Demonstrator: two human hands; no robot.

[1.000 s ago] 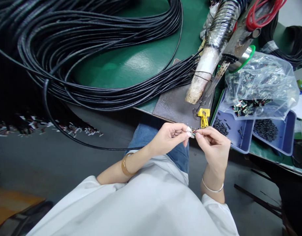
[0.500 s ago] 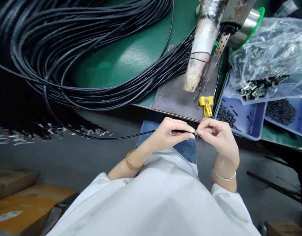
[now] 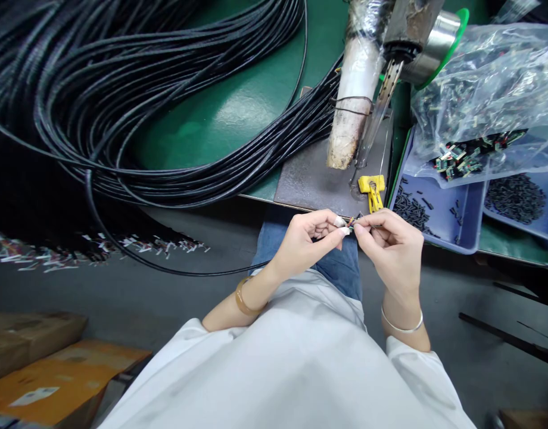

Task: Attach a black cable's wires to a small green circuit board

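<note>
My left hand [image 3: 312,238] is closed around the end of a black cable [image 3: 202,274], which trails off to the left. Thin coloured wires [image 3: 351,223] come out of that end between my two hands. The fingertips of my right hand [image 3: 390,241] pinch at these wires; whether a small part sits among them is too small to tell. Just beyond my fingers, a yellow clip [image 3: 372,186] lies at the edge of a dark board [image 3: 307,185]. Above it hang a soldering iron with a perforated sleeve [image 3: 390,80] and a stained white tube [image 3: 349,101].
A large bundle of black cables [image 3: 176,167] covers the left of the green table [image 3: 238,113]. At right, blue trays [image 3: 468,220] hold small black pieces, beneath a plastic bag [image 3: 479,89] of small circuit boards. Behind stands a solder wire spool [image 3: 439,50]. Cardboard boxes [image 3: 64,381] are at lower left.
Both hands have shifted slightly left and up, and the left fingers have changed their hold on the cable end. More of the coloured wires now shows. The trailing cable sags lower.
</note>
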